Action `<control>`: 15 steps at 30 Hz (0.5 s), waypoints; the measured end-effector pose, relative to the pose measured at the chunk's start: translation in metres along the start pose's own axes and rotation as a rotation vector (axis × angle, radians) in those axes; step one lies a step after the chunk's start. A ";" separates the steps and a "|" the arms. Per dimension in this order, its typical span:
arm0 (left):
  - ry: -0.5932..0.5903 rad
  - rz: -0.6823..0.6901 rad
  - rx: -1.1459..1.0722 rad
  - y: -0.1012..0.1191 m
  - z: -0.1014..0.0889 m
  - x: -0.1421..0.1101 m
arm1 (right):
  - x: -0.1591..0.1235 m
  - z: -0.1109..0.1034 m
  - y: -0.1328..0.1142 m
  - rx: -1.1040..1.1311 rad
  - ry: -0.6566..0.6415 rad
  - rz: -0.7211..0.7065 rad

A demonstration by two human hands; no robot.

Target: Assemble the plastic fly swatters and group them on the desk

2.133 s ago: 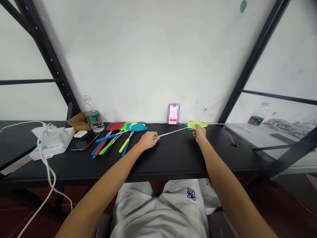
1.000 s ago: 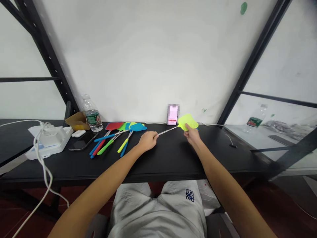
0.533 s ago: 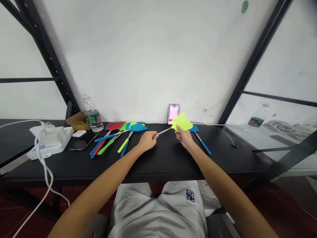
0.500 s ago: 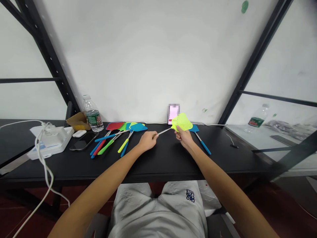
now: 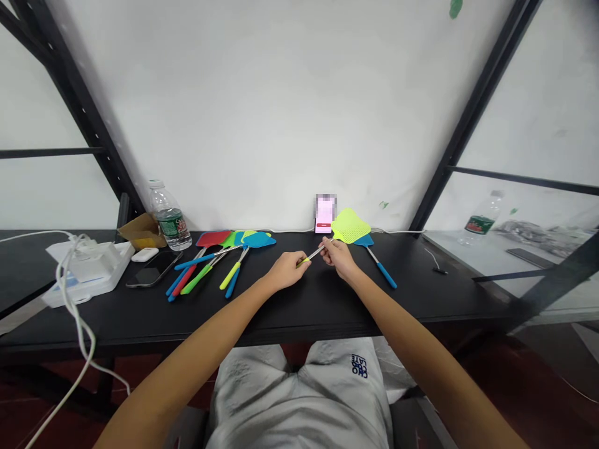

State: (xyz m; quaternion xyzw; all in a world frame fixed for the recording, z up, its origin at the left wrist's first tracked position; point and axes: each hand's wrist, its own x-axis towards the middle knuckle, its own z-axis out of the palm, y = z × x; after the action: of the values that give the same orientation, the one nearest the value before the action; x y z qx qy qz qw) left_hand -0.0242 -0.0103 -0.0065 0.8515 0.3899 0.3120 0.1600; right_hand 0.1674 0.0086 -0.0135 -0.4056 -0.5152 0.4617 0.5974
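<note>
A yellow-green fly swatter point(image 5: 352, 226) with a perforated head and a thin metal shaft is held between my two hands. My left hand point(image 5: 289, 269) is closed round its yellow handle end. My right hand point(image 5: 339, 256) pinches the shaft just below the head. Behind that head and to its right lies a blue fly swatter point(image 5: 381, 268), its handle pointing towards the front right. Left of my hands, a loose pile of several swatters lies on the black table point(image 5: 299, 312), among them a red swatter point(image 5: 213, 238) and a blue swatter point(image 5: 258, 239) on top.
A lit phone point(image 5: 324, 215) leans against the wall. On the left stand a water bottle point(image 5: 171, 218), a cardboard box point(image 5: 143, 231), a dark phone point(image 5: 154, 269), a white case point(image 5: 145, 254) and a white power strip point(image 5: 88, 274) with cables. A short black cable point(image 5: 440, 270) lies right.
My right hand has slid from the swatter's head down onto its shaft. My left hand has shifted slightly right and down, and some yellow handle now shows beside it.
</note>
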 end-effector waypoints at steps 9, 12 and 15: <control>-0.020 -0.008 0.068 -0.005 -0.011 -0.001 | 0.021 -0.067 -0.021 0.069 0.358 -0.068; 0.026 -0.046 0.210 -0.010 -0.014 0.000 | 0.024 -0.094 -0.025 0.051 0.399 -0.087; 0.066 -0.125 0.391 -0.016 -0.018 0.001 | 0.027 -0.121 -0.026 -0.004 0.450 -0.089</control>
State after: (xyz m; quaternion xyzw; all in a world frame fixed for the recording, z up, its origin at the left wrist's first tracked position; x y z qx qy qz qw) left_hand -0.0441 0.0010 -0.0008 0.8298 0.5002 0.2474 -0.0018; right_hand 0.2916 0.0271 0.0008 -0.4767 -0.3872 0.3316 0.7162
